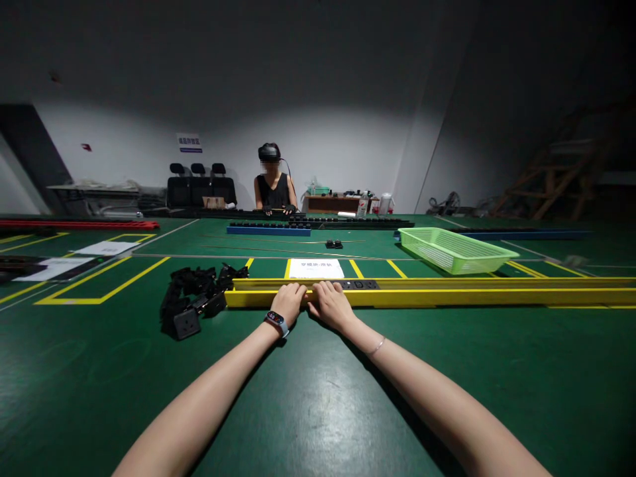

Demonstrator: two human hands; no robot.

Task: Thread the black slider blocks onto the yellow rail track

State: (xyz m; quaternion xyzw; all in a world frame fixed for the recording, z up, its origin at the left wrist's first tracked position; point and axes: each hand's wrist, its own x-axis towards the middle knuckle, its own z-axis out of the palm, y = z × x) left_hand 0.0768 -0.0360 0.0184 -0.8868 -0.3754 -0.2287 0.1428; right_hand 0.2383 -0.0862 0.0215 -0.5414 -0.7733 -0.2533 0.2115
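A long yellow rail (447, 293) lies across the green table in front of me. My left hand (288, 301) and my right hand (331, 303) rest side by side on its near edge, fingers curled over the rim and reaching into the channel. What the fingertips hold is hidden. A black socket module (358, 285) sits in the rail just right of my right hand. A pile of loose black socket modules (196, 298) lies at the rail's left end, close to my left hand. My left wrist carries a watch.
A green plastic basket (454, 249) stands behind the rail on the right. A white paper sheet (316, 268) lies behind my hands. Across the table a person sits working on black and blue rails (271, 229). Yellow tape lines mark the tabletop.
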